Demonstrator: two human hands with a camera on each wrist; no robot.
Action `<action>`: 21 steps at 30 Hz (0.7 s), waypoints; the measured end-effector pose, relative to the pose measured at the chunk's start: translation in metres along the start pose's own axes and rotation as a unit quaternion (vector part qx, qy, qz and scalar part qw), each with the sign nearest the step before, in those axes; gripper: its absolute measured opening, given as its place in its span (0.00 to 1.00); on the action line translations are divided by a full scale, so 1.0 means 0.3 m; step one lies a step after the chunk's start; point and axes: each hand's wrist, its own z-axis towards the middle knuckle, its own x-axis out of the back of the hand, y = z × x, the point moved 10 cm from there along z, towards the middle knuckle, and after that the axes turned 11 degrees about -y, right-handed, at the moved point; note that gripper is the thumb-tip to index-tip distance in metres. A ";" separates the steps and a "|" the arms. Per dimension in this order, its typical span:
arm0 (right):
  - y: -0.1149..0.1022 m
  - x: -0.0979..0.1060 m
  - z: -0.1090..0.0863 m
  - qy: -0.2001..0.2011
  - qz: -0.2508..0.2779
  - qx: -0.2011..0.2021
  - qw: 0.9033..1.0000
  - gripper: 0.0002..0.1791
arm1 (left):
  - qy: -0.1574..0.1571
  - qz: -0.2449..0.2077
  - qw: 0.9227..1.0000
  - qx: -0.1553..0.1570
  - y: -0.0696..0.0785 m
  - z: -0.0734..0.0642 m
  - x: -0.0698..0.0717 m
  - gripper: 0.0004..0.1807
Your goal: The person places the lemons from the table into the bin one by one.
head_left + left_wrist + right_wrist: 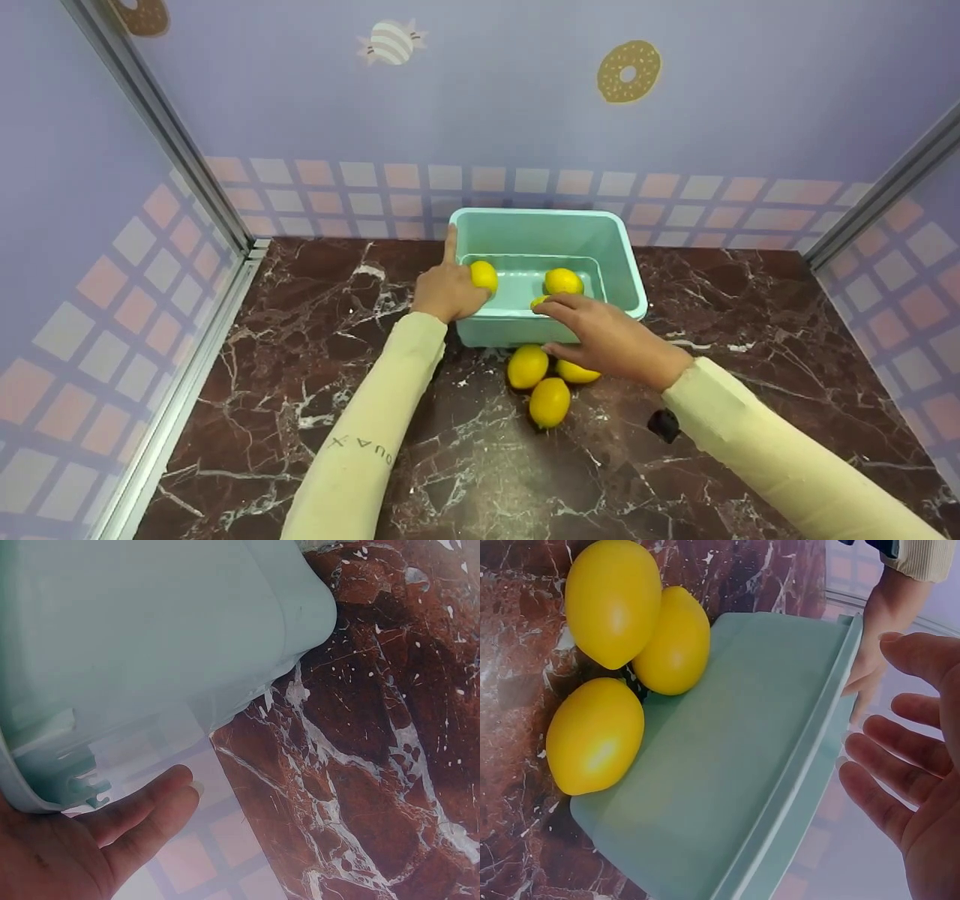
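Observation:
A pale green plastic bin (544, 232) stands against the back wall. My left hand (450, 292) holds its left rim, fingers along the outside (150, 810); the thumb is hidden in the left wrist view. One lemon (484, 278) lies inside beside that hand and another lemon (563, 282) lies farther right. Part of a third lemon (538, 301) shows by my right fingertips. Above the front rim is my right hand (611, 337), fingers spread and loosely bent, holding nothing in the right wrist view (930, 757). Three lemons (528, 367) sit close together before the bin.
The dark red marbled tabletop (337, 420) runs up to purple wall panels (495, 105) on three sides. A small black object (664, 425) shows beside the right sleeve. Metal rails (187, 390) edge the left side.

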 end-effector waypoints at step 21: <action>-0.006 -0.065 -0.023 -0.011 0.006 0.012 1.000 0.26 | -0.001 -0.001 1.000 0.002 0.000 -0.007 0.004 0.27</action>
